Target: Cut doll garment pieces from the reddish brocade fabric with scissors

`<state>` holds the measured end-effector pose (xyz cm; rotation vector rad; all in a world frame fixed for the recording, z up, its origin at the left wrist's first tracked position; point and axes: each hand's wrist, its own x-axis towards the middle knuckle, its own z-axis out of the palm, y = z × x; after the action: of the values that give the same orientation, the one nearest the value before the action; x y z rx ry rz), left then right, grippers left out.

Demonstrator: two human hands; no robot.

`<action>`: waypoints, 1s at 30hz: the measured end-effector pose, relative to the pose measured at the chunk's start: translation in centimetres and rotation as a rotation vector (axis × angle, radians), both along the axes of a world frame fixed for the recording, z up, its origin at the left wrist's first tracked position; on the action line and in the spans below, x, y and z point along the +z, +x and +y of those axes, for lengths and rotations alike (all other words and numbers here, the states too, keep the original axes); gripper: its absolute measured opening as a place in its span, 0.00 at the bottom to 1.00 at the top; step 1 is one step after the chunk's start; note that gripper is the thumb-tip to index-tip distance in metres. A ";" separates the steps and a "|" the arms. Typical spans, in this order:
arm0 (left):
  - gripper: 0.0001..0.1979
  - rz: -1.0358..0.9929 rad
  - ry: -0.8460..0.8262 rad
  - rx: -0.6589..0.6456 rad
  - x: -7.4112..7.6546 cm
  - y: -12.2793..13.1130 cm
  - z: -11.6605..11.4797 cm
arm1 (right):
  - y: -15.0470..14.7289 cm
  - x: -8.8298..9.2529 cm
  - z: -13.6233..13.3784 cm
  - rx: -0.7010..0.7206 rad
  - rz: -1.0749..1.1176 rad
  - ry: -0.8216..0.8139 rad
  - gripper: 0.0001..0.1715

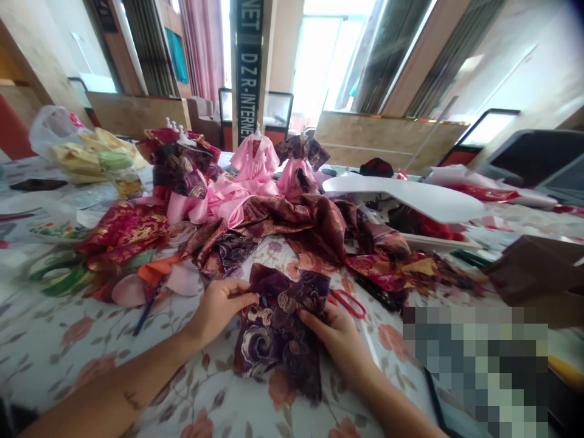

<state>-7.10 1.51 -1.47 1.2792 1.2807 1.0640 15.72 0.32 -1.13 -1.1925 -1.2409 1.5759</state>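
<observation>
Both hands hold a piece of dark purple brocade fabric (278, 331) with swirl and floral patterns, just above the flowered tablecloth (219, 395). My left hand (228, 304) pinches its upper left edge between thumb and fingers. On the right side, my right hand (335, 331) grips the fabric with the thumb on top and the fingers behind. Close by my right hand lie red-handled scissors (349, 303), their blades hidden. A blue pen-like stick (148, 307) rests to the left among fabric scraps.
Beyond the hands, a copper-brown cloth (314, 222) lies bunched. Small dress forms wear a pink dress (256, 155) and dark brocade garments (182, 164). Magenta-gold fabric (130, 231), a lidded jar (125, 176) and green-handled scissors (61, 274) stand left. A white box lid (406, 198) is at right.
</observation>
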 end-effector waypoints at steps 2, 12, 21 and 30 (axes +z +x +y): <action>0.11 -0.085 -0.037 -0.010 -0.1 0.0 0.6 | -0.1 -0.2 0.2 -0.020 0.007 0.007 0.17; 0.14 -0.285 -0.130 -0.108 -0.2 -0.4 1.0 | 0.4 -0.6 0.4 0.018 0.032 0.014 0.18; 0.19 -0.250 -0.274 -0.360 0.7 -0.3 -0.3 | 0.6 -0.7 0.2 -0.010 -0.018 0.071 0.19; 0.11 -0.086 -0.174 -0.240 0.0 -0.2 0.0 | 1.0 -0.7 0.4 -0.015 -0.104 0.109 0.16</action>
<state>-7.33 1.53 -1.46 1.2073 1.0985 0.8102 16.75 0.75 -1.79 -1.2233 -1.3635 1.4316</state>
